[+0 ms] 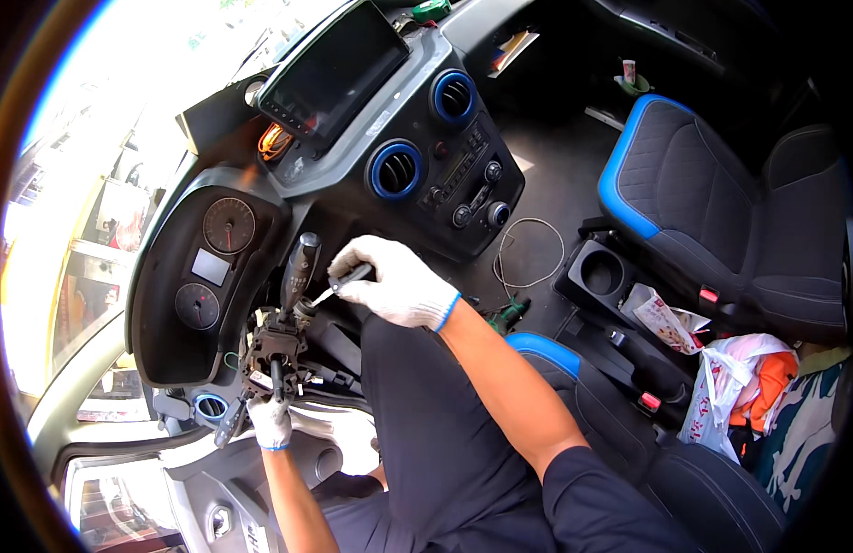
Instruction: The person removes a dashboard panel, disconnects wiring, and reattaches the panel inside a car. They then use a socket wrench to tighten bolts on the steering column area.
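Tool (357, 276) pinched in the right hand (400, 282), tip aimed left at the stripped steering column (275, 345), whose near side the left hand (271, 427) touches, perhaps for steadiness, grip unclear.

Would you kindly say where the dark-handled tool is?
The dark-handled tool is in the right hand, left of centre in the head view, right of the upper stalk.

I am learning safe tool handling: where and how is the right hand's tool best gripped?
By the tool's dark handle, likely from the right, where the right hand pinches it: the thin shaft slants down-left toward the steering column, leaving that end free.
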A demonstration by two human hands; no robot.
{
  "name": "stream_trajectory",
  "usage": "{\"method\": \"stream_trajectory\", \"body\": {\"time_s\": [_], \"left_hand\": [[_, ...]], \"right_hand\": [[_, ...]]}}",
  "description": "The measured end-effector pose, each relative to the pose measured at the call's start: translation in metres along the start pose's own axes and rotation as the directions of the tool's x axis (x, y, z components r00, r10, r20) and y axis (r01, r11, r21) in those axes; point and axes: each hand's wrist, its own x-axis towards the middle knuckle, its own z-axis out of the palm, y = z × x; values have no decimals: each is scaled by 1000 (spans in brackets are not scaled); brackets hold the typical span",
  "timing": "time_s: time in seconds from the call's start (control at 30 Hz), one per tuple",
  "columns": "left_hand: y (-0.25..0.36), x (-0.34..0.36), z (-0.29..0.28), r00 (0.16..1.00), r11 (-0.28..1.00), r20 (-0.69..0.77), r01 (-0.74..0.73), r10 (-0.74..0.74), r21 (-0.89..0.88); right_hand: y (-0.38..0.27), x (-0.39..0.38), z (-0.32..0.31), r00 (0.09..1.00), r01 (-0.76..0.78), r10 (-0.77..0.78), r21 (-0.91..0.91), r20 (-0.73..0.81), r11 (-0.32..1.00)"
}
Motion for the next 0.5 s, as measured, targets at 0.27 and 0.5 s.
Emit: {"method": "stream_trajectory", "body": {"time_s": [0.27,0.5], "left_hand": [[-22,-1,-5,998,999,-48,-29,28,-21],[5,-16,20,980,839,-8,-165,197,519]], "right_hand": [[16,41,8,979,-13,31,-89,202,996],[37,61,15,959,-8,-3,38,283,999]]}}
